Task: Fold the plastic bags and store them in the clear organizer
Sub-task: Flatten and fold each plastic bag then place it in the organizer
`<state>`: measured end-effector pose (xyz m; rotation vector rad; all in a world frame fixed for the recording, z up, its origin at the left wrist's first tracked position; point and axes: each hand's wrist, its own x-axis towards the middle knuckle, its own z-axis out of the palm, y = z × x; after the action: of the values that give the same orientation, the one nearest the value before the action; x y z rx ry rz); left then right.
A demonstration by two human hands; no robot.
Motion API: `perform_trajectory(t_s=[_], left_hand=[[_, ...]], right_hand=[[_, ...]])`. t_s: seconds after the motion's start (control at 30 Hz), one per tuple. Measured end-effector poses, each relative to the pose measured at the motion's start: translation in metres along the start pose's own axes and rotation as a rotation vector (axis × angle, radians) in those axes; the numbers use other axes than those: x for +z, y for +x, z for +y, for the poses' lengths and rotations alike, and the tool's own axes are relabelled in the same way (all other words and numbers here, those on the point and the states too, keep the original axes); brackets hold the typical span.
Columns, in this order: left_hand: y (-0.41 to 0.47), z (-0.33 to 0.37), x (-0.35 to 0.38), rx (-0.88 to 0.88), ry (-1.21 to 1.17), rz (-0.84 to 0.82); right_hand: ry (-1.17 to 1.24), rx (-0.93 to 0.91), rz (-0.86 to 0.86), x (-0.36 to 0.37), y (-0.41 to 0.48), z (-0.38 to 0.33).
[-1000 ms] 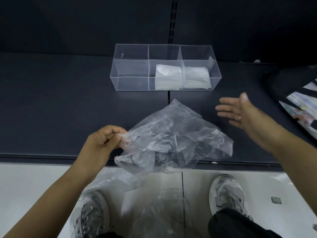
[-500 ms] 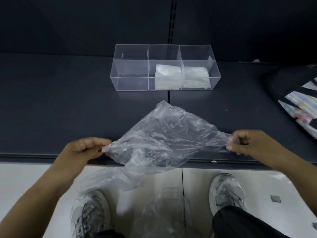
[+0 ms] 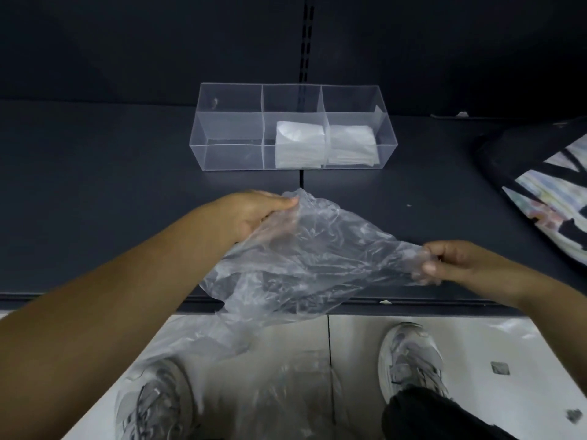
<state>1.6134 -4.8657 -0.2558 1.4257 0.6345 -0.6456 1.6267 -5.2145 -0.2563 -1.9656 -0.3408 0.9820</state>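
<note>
Plastic bag (image 3: 317, 255): clear, crumpled, held over front edge of shelf (image 3: 95, 201), apart from clear organizer (image 3: 228, 128).
Left hand (image 3: 254, 214) pinches far corner; right hand (image 3: 457, 262) pinches opposite edge, likely to stretch the sheet flat for folding.
Folded bags (image 3: 300, 144) fill middle and right compartments.

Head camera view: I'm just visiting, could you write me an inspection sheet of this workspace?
Surface: dark shelf, flat, with a seam down the middle.
Job's things: clear organizer at the back; middle folded stack and right folded stack inside it, left section looks empty; crumpled plastic bag held unfolded over the shelf edge.
Clutter: black patterned fabric item at right; small white scrap.
Grippers: left hand grips the bag's far corner; right hand pinches its right end.
Cables: nothing seen.
Surroundings: dark back panel; pale floor with more clear plastic between grey shoes.
</note>
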Motion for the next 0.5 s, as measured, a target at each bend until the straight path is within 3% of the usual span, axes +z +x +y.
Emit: perform_trajectory(t_s=[0.17,0.33,0.5], left_hand=[[-0.005,-0.007,-0.019,0.163,-0.287,0.216],[-0.015,-0.015,-0.040,0.228,-0.453,0.292],[-0.018,-0.020,-0.057,0.228,-0.472,0.369]], right_hand=[[0.123,-0.022,0.137,-0.005,0.005,-0.001],[0.316,0.008,0.362,-0.010,0.018,-0.008],[0.363,0.045,0.641,-0.024,0.048,-0.006]])
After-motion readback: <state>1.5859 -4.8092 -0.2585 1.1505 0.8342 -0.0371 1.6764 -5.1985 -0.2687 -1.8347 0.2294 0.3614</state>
